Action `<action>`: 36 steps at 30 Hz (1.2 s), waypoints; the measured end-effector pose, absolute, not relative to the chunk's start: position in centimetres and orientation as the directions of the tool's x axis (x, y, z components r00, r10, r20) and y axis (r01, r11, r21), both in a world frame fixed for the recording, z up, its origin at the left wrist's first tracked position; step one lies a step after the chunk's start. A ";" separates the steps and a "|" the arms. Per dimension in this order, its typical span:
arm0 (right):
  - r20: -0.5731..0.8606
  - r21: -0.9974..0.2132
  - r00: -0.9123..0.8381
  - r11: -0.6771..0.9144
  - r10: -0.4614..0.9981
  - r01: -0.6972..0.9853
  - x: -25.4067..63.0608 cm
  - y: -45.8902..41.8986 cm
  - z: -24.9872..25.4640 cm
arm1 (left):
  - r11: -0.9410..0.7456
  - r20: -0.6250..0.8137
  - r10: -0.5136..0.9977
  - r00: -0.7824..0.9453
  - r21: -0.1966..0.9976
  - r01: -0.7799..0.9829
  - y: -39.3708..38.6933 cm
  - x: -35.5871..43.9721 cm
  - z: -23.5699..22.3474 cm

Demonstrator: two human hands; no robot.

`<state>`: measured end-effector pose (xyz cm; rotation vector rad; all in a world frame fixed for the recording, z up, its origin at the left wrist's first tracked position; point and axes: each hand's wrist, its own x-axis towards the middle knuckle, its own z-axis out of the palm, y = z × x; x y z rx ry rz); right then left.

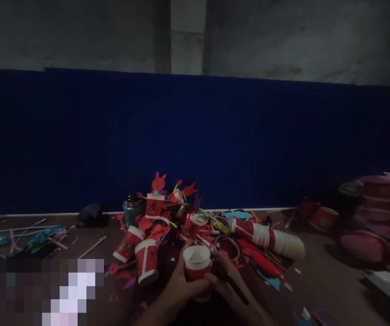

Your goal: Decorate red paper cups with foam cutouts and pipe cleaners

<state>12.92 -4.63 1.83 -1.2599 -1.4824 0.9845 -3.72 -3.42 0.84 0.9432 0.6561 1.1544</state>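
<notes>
A red paper cup with a white rim (197,257) is held upright between my two hands, low in the middle of the head view. My left hand (184,287) wraps round its left side, with the thumb across the front. On the right side, the fingers of my right hand (227,280) press against the cup. A dark, slender, pen-like stick (238,290) lies along that hand, seemingly gripped in it; its kind is unclear. Just beyond is a heap of red paper cups (146,262) with red cut-out shapes (158,183) and coloured straws.
Nested paper cups (283,243) lie on their side to the right. A teal jar (134,208) stands behind the heap. Straws and ribbons (47,236) litter the left. Blurred red-and-pink containers (381,203) pile up far right. A blue panel (195,136) rises behind the table.
</notes>
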 end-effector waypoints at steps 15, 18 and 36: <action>0.500 -0.654 -0.290 0.575 0.816 0.492 12.4 -2.6 0.7 | -0.351 0.349 0.932 0.095 0.936 0.004 -3.1 -4.1 0.6; 0.475 -0.632 -0.339 0.583 0.812 0.510 12.5 -3.2 1.4 | -0.441 0.438 0.898 0.051 0.892 0.097 -3.1 -4.0 0.0; 0.417 -0.675 -0.292 0.508 0.861 0.535 12.6 -3.2 1.8 | -0.458 0.435 0.889 0.144 0.832 0.313 -3.3 -4.6 0.7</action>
